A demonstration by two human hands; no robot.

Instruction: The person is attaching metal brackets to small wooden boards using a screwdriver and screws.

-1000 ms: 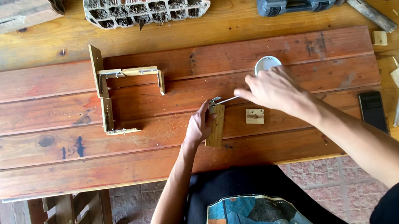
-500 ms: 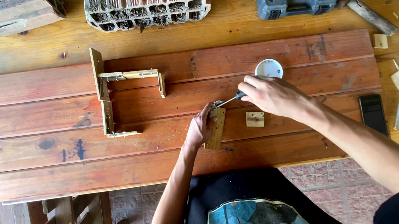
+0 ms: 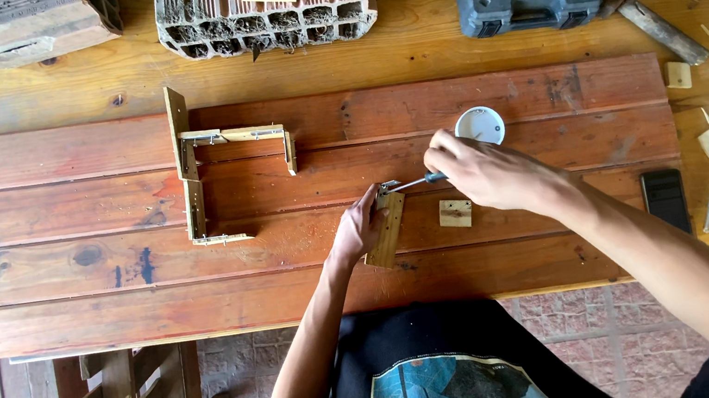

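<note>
Near the bench's front edge, the left hand (image 3: 357, 231) pins a small wood strip (image 3: 387, 230) while the right hand (image 3: 487, 174) grips pliers (image 3: 408, 183) (their tip could slip, nicking fingers).

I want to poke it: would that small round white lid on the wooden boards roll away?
Probably not: the small round white lid lies flat on the reddish wooden boards, so a push would likely slide it. It looks thin, so probably light.
</note>
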